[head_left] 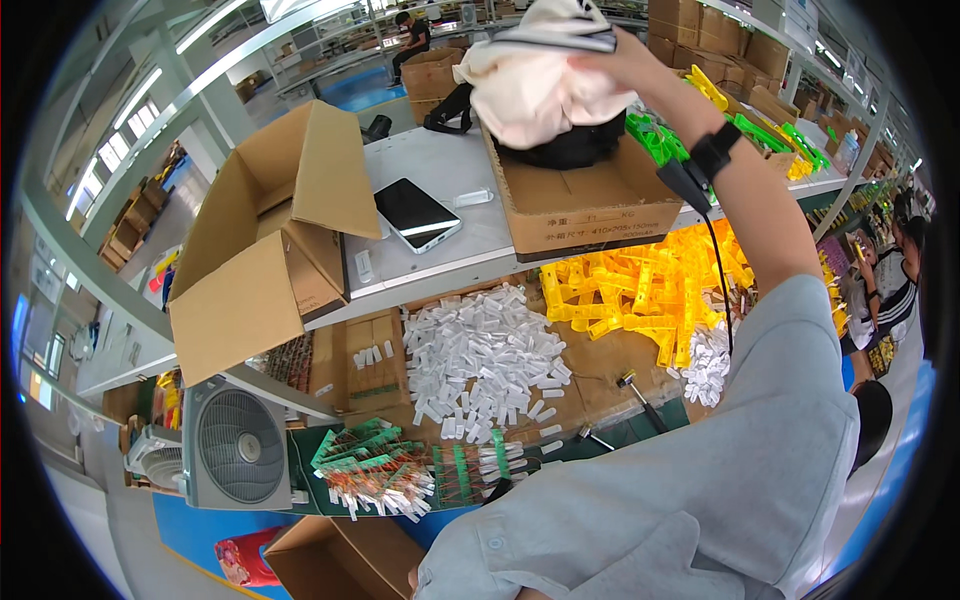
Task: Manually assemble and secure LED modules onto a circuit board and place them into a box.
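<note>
Reaching up and away over the shelf, my right hand (625, 66) is closed on a white cloth bag (535, 90) with a dark-edged strap or zip. The bag is bunched above an open carton (590, 215), where a black item (565, 148) lies beneath it. A black band with a cable (712, 152) circles my right wrist. Of my left hand, at most a sliver of skin (413, 577) shows at the lower edge beside my grey-blue shirt; its fingers are hidden. A phone (415, 213) lies on the shelf, left of the carton.
Below the shelf, the bench carries piles of white plastic pieces (485, 355) and yellow plastic parts (650, 290), a hammer-like tool (642, 400) and wired green components (375, 460). An open box (250, 220) stands at left above a fan (240, 445). Other people sit farther off.
</note>
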A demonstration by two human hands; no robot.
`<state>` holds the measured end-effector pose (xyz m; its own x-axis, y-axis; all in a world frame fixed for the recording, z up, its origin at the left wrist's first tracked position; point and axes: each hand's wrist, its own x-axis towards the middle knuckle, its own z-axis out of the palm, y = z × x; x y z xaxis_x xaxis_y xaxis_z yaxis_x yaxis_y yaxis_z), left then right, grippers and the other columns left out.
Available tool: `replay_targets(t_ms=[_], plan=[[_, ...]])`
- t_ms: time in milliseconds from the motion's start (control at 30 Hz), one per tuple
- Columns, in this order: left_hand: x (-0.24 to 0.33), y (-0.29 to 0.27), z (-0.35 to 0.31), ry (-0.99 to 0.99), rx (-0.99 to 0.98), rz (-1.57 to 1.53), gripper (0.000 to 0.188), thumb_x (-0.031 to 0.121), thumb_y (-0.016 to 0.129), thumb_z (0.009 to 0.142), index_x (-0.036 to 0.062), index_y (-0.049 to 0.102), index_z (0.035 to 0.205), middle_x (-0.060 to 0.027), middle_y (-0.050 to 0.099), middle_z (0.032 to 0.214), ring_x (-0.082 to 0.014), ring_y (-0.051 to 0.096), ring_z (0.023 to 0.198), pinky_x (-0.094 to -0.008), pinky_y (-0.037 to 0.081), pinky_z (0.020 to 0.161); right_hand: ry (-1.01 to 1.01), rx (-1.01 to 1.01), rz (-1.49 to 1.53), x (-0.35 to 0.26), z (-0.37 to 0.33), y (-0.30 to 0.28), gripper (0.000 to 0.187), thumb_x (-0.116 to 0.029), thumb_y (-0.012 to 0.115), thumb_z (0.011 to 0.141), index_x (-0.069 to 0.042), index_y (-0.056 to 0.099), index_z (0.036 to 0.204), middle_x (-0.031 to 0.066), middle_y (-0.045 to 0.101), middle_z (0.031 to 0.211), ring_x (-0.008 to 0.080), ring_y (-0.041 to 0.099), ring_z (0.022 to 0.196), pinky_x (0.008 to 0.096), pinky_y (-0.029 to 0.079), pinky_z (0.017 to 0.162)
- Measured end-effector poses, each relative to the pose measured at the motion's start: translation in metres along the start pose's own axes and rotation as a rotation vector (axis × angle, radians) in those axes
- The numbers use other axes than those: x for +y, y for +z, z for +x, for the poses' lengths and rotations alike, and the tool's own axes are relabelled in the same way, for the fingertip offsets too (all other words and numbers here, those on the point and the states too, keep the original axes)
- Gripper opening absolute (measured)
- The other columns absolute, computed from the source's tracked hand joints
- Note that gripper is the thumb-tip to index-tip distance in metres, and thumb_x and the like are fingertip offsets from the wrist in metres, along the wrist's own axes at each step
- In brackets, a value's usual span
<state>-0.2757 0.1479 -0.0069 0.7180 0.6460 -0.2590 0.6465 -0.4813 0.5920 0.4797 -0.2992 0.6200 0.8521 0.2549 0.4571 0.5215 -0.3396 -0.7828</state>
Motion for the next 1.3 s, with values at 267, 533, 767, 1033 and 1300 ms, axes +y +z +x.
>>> replay_targets(t_ms=[267,533,767,1033,1300], plan=[[0.319,-0.174,0.083,0.641,0.458,0.036,0.017,0.007,0.058,0.088,-0.0013,0.062,0.074,-0.0179,0.058,0.066,-0.0330,0.054,0.058,-0.0418,0.040,0.052,-0.049,-0.241,-0.721,-0.050,-0.148,-0.016,0.070,-0.033,0.072,0.084,-0.008,0.042,0.142,0.0186,0.055,0.136,0.0351,0.051,0.127,0.0392,0.040,0.105],[0.551,-0.264,0.103,1.125,1.343,0.489,0.028,0.016,0.052,0.099,-0.0024,0.064,0.116,-0.0187,0.064,0.112,-0.0334,0.061,0.096,-0.0416,0.050,0.081,0.255,0.198,-0.357,-0.008,-0.383,0.012,0.036,-0.015,0.069,0.087,-0.001,0.057,0.118,0.0141,0.064,0.110,0.0281,0.062,0.106,0.0364,0.048,0.093],[0.564,-0.216,0.153,1.078,1.241,0.164,0.043,0.033,0.062,0.095,0.0040,0.057,0.126,-0.0206,0.054,0.127,-0.0386,0.055,0.104,-0.0529,0.044,0.087,0.747,0.296,-0.437,0.053,-0.565,0.038,0.032,-0.017,0.068,0.084,-0.003,0.061,0.111,0.0182,0.064,0.101,0.0357,0.064,0.093,0.0426,0.052,0.080],[0.563,-0.188,0.153,1.027,1.429,0.243,0.043,0.035,0.048,0.099,0.0014,0.053,0.125,-0.0207,0.053,0.127,-0.0422,0.051,0.113,-0.0580,0.040,0.095,0.931,0.322,-0.385,0.099,-0.668,0.056,0.024,-0.020,0.061,0.088,-0.004,0.064,0.105,0.0119,0.069,0.088,0.0248,0.067,0.081,0.0377,0.054,0.075],[0.454,-0.050,0.152,1.287,-0.032,0.165,0.018,0.011,0.054,0.096,-0.0023,0.067,0.096,-0.0200,0.064,0.088,-0.0359,0.060,0.077,-0.0439,0.050,0.074,1.732,-0.708,-0.231,0.168,-0.881,0.094,0.034,-0.034,0.056,0.092,-0.004,0.071,0.097,0.0065,0.071,0.088,0.0191,0.066,0.071,0.0394,0.054,0.073]])
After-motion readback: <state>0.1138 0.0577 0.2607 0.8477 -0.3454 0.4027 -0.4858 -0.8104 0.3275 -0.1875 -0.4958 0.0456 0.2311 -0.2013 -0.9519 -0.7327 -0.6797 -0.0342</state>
